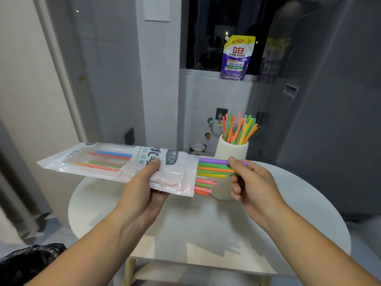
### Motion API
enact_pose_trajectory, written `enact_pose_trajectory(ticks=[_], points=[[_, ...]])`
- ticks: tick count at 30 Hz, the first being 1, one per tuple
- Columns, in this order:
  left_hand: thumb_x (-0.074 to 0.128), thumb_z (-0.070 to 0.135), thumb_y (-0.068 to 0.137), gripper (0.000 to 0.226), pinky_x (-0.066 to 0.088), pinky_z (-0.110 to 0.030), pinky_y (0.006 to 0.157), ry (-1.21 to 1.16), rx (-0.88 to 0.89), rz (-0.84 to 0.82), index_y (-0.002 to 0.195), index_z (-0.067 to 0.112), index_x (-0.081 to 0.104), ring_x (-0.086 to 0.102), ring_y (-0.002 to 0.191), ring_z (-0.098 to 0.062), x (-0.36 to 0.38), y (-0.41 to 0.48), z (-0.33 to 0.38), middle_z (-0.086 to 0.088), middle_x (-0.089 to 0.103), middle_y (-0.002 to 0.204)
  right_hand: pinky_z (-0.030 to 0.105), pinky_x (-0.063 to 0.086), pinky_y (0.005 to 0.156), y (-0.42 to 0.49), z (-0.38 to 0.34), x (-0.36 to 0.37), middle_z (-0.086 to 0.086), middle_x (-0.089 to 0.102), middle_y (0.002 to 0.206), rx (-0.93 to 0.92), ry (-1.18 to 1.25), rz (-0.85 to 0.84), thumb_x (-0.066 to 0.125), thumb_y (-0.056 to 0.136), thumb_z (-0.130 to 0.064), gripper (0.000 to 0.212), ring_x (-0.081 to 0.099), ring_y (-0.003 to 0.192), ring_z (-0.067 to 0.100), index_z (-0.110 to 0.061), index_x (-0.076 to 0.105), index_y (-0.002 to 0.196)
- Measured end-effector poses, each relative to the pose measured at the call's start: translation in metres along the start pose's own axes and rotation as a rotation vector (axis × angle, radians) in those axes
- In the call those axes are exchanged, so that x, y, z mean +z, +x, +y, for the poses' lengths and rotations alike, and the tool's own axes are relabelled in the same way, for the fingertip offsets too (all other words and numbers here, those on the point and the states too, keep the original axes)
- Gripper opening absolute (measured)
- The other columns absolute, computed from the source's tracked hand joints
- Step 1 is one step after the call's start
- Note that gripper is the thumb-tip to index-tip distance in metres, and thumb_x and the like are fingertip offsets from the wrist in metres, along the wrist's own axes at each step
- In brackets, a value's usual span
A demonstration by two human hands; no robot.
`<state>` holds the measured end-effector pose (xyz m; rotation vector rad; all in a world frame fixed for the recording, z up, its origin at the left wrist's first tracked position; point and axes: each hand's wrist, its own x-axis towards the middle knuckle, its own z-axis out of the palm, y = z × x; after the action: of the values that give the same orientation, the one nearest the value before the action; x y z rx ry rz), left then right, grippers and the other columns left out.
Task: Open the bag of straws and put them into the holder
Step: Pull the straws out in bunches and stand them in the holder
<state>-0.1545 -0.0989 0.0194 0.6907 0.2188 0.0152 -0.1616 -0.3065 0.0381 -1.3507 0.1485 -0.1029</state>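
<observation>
Both forearms reach in from the bottom edge, over a round white table (206,228).

Left hand (144,193): holds the bag of straws (111,159) level above the table, long side across the view. Thumb lies flat on the printed top face, clamping it. The fingers go under the bag and are hidden, so I cannot tell how they lie.

Bag: clear plastic with white printed panels, mouth open at its right end. Loose straws (206,183) stick out of the mouth, pink, green, yellow and orange. More show through the clear window near the left end.

Right hand (255,182): thumb and forefinger pinch the outer ends of the top few protruding straws, among them a purple straw (214,161) with green and orange ones just beneath. Remaining fingers curl loosely below, touching nothing that I can see.

Holder (231,151): white cylindrical cup, upright on the table just behind the right hand, partly hidden by the bag mouth. A fanned bunch of coloured straws (239,129) stands in it.

Surroundings: purple detergent pouch (237,58) on the tiled ledge under a dark window. Black plastic bag (26,263) at lower left.
</observation>
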Motion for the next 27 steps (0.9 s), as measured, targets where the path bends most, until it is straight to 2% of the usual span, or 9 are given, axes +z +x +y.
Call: enact_pose_trajectory(ticks=[5,9,14,17,20,23,27], points=[[0.063,0.004,0.099,0.022,0.066,-0.046,0.074,-0.017,-0.001,-0.004,0.118,0.013,0.068,0.082,0.084,-0.019,0.002,-0.001,0.000,-0.006,0.084,0.100,0.022,0.033,0.035,-0.002,-0.003,0.001,0.004,0.051,0.055,-0.014,0.079,-0.013,0.065,0.092,-0.028,0.022,0.040,0.038,0.013,-0.012,0.061,0.079],[0.062,0.005,0.100,0.021,0.067,-0.041,0.068,-0.046,-0.017,-0.020,0.118,0.012,0.069,0.082,0.083,-0.019,0.003,-0.003,0.001,-0.007,0.084,0.100,0.020,0.033,0.036,-0.003,-0.002,0.005,0.002,0.054,0.057,-0.023,0.245,-0.063,0.067,0.075,-0.047,0.035,0.040,0.038,0.010,-0.012,0.062,0.081],[0.062,0.006,0.100,0.020,0.067,-0.042,0.070,-0.048,-0.040,-0.026,0.118,0.010,0.070,0.082,0.082,-0.019,0.005,-0.006,-0.001,-0.007,0.084,0.099,0.018,0.024,0.038,-0.008,0.004,0.018,-0.004,0.040,0.052,-0.020,0.373,-0.063,0.075,0.069,-0.031,0.029,0.032,0.038,0.006,-0.012,0.059,0.083],[0.062,0.006,0.099,0.021,0.067,-0.041,0.068,-0.047,-0.058,-0.032,0.118,0.010,0.069,0.082,0.081,-0.019,0.006,-0.009,-0.005,-0.008,0.084,0.098,0.020,0.022,0.040,-0.010,0.009,0.025,-0.006,0.037,0.046,-0.001,0.302,0.008,0.077,0.078,-0.026,0.023,0.027,0.037,0.007,-0.013,0.058,0.077],[0.063,0.004,0.099,0.023,0.067,-0.041,0.067,-0.055,-0.064,-0.033,0.120,0.011,0.069,0.082,0.082,-0.020,0.006,-0.010,-0.008,-0.008,0.084,0.099,0.018,0.030,0.036,-0.008,0.009,0.029,-0.007,0.046,0.042,0.024,0.228,0.114,0.069,0.091,-0.026,0.021,0.037,0.031,0.005,-0.012,0.058,0.080],[0.062,0.004,0.099,0.022,0.067,-0.043,0.069,-0.054,-0.066,-0.027,0.118,0.011,0.069,0.082,0.081,-0.020,0.006,-0.011,-0.009,-0.007,0.084,0.097,0.017,0.036,0.037,-0.004,0.007,0.028,-0.010,0.048,0.039,-0.007,0.139,0.162,0.067,0.093,-0.027,0.021,0.045,0.032,0.004,-0.011,0.058,0.082],[0.062,0.005,0.099,0.017,0.066,-0.045,0.073,-0.104,-0.085,-0.010,0.115,0.011,0.068,0.082,0.082,-0.022,0.008,-0.010,-0.006,-0.009,0.084,0.098,0.022,0.031,0.044,0.003,-0.002,0.020,-0.005,0.045,0.045,-0.131,0.022,0.216,0.068,0.092,-0.030,0.030,0.038,0.039,0.011,-0.018,0.059,0.065]])
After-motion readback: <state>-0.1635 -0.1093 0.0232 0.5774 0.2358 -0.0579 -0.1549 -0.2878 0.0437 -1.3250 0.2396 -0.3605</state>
